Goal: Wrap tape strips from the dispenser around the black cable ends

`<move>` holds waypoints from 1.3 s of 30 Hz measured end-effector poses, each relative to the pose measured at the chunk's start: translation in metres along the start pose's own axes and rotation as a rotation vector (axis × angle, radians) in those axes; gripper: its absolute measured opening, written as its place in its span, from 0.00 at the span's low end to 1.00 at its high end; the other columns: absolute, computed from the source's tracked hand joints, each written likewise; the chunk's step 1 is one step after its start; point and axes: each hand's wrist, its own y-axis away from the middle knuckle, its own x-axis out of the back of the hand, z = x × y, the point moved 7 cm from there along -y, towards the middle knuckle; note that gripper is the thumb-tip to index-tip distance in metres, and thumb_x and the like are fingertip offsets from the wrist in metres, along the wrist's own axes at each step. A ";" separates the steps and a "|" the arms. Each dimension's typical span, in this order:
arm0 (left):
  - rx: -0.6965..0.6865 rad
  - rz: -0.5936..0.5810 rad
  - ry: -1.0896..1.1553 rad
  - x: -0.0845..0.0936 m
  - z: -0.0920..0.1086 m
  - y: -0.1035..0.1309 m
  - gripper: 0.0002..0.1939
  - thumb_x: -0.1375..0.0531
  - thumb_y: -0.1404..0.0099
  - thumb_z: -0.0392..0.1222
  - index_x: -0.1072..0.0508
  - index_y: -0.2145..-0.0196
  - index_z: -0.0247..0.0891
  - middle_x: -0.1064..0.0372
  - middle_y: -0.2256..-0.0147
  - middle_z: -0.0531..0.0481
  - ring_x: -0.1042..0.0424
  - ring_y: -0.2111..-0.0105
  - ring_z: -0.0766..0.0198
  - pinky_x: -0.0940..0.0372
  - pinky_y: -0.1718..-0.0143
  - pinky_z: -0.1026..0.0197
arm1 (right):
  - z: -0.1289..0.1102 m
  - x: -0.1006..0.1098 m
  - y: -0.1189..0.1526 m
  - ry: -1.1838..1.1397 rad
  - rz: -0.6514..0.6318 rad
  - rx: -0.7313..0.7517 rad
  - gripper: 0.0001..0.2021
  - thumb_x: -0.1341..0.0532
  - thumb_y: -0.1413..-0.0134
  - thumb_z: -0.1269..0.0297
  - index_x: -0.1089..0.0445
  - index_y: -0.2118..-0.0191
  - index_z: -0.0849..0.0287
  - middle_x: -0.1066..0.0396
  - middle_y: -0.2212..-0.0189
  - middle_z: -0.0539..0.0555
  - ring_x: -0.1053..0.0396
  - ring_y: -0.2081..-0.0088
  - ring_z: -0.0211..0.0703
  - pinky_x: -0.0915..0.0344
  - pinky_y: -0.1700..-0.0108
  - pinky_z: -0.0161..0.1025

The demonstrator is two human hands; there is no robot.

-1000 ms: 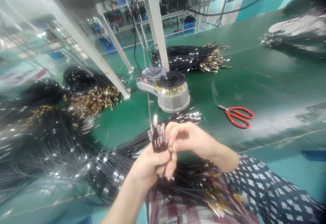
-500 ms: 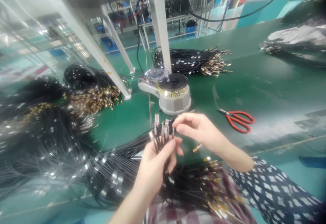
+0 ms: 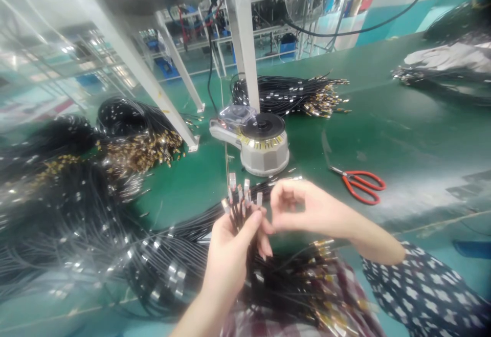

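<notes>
My left hand (image 3: 230,255) is closed around a bunch of black cables (image 3: 238,219). Their silver USB plugs (image 3: 246,186) stick up above the thumb, and one plug (image 3: 260,199) leans apart at the right. Close beside the left fingertips, my right hand (image 3: 303,206) has its fingers curled and its thumb brought towards them. Whatever lies between those fingertips, if anything, is too small to make out. Below the hands, a thick bundle of black cables (image 3: 280,275) with gold-coloured ends (image 3: 330,296) lies across the lap.
A white round dispenser with a black disc (image 3: 264,158) stands ahead of the hands. Red-handled scissors (image 3: 362,186) lie to the right. Coiled cable bundles (image 3: 284,91) rest behind the dispenser, with more heaps (image 3: 126,122) at left. White metal posts (image 3: 245,45) rise from the green table (image 3: 383,137).
My right hand has drawn slightly right and down from the plugs, its fingers curling more. One plug at the right of the bunch now shows more fully. My left hand keeps its hold.
</notes>
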 end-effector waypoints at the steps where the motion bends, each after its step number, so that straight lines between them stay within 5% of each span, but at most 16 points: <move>1: -0.004 0.018 0.000 0.001 0.001 0.000 0.12 0.33 0.41 0.44 0.27 0.67 0.32 0.28 0.78 0.50 0.34 0.86 0.69 0.40 0.85 0.68 | 0.001 -0.009 0.006 0.080 -0.154 0.004 0.06 0.30 0.54 0.66 0.25 0.69 0.59 0.24 0.72 0.49 0.27 0.69 0.38 0.32 0.65 0.34; 3: -0.005 0.046 -0.001 0.002 0.001 0.000 0.12 0.33 0.42 0.44 0.27 0.67 0.32 0.30 0.80 0.52 0.36 0.87 0.71 0.44 0.86 0.69 | 0.005 -0.027 0.022 0.213 -0.513 0.022 0.02 0.31 0.52 0.68 0.22 0.69 0.58 0.23 0.73 0.49 0.26 0.71 0.38 0.33 0.66 0.33; 5: -0.010 0.080 0.002 0.004 0.002 -0.001 0.14 0.32 0.43 0.46 0.27 0.68 0.32 0.33 0.82 0.55 0.40 0.88 0.74 0.49 0.87 0.70 | 0.010 -0.022 0.021 0.259 -0.573 0.015 0.03 0.32 0.52 0.67 0.21 0.68 0.58 0.22 0.73 0.49 0.26 0.73 0.39 0.33 0.69 0.32; 6: -0.015 0.098 0.004 0.005 0.002 -0.001 0.14 0.32 0.43 0.46 0.27 0.68 0.32 0.35 0.82 0.56 0.42 0.89 0.75 0.51 0.87 0.71 | 0.010 -0.008 0.010 0.246 -0.436 0.010 0.04 0.32 0.53 0.67 0.20 0.68 0.58 0.22 0.73 0.50 0.26 0.72 0.39 0.33 0.69 0.32; 9: -0.018 0.124 0.007 0.008 0.002 -0.001 0.15 0.31 0.45 0.47 0.26 0.68 0.31 0.35 0.82 0.56 0.44 0.89 0.76 0.53 0.86 0.70 | 0.009 0.076 -0.023 0.110 0.432 0.014 0.05 0.33 0.53 0.65 0.23 0.71 0.62 0.24 0.75 0.52 0.31 0.76 0.37 0.33 0.71 0.34; 12: -0.017 0.124 0.005 0.011 -0.001 0.000 0.16 0.31 0.45 0.48 0.26 0.68 0.32 0.36 0.82 0.56 0.45 0.89 0.76 0.54 0.86 0.70 | 0.012 0.113 -0.047 0.075 0.692 0.035 0.10 0.35 0.49 0.60 0.25 0.70 0.64 0.26 0.75 0.53 0.36 0.79 0.34 0.37 0.74 0.34; 17: -0.009 0.109 -0.007 0.015 -0.006 0.000 0.16 0.32 0.44 0.48 0.26 0.67 0.32 0.34 0.81 0.55 0.45 0.89 0.76 0.54 0.85 0.69 | 0.013 0.112 -0.069 0.026 0.695 0.054 0.13 0.34 0.52 0.58 0.27 0.78 0.64 0.29 0.81 0.52 0.38 0.81 0.34 0.42 0.77 0.34; 24: -0.001 0.105 -0.012 0.013 -0.004 0.001 0.16 0.31 0.44 0.49 0.25 0.68 0.32 0.35 0.82 0.56 0.45 0.89 0.76 0.54 0.85 0.69 | -0.004 0.110 -0.059 0.037 0.783 0.201 0.09 0.33 0.53 0.60 0.25 0.72 0.62 0.26 0.75 0.50 0.38 0.78 0.32 0.40 0.74 0.33; 32: -0.002 0.083 -0.013 0.011 -0.006 -0.002 0.16 0.32 0.44 0.49 0.25 0.69 0.31 0.35 0.82 0.55 0.45 0.89 0.77 0.55 0.85 0.69 | 0.012 0.102 -0.066 -0.045 0.780 0.172 0.12 0.30 0.58 0.62 0.28 0.68 0.62 0.25 0.76 0.51 0.34 0.80 0.34 0.36 0.78 0.33; 39: -0.002 0.082 -0.030 0.011 -0.003 0.000 0.16 0.32 0.44 0.49 0.24 0.68 0.31 0.37 0.83 0.56 0.45 0.89 0.77 0.54 0.85 0.69 | -0.010 0.097 -0.059 -0.092 0.815 0.256 0.14 0.30 0.58 0.65 0.32 0.66 0.59 0.26 0.75 0.48 0.29 0.77 0.36 0.29 0.70 0.35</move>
